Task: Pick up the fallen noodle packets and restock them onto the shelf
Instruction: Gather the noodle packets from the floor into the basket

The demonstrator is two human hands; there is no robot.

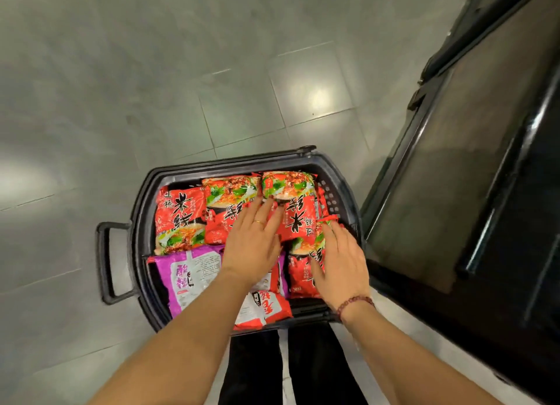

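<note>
Head view, looking straight down. Black basket (230, 162) stands on the grey tiled floor (121, 71); its handle (103, 262) sticks out on the left side.

Contents: noodle packets fill the basket in a loose layer.
- red packets (178, 213) across the far half, overlapping one another
- purple packet (188, 274) in the near-left corner
- another red packet (300, 271) at the near-right
- a red-and-white packet (260, 310) against the near rim

Hands: both are inside the basket.
- Left hand (253, 244), at the basket's middle, lies flat with fingers straight, pressing on the red packets. It grasps nothing.
- Right hand (339, 262), near the basket's right wall, has its fingers spread over the near-right red packet. It touches the packet without closing round it; the fingertips are blurred.

No packet lies on the floor around the basket. A dark cabinet (472, 162) stands just right of the basket. No shelf is in view.

Progress, as a judgement: the gathering looks done, since every packet in view is in the basket. Restocking looks not yet begun. Still to do: lift the packets out and place them all on the shelf.
</note>
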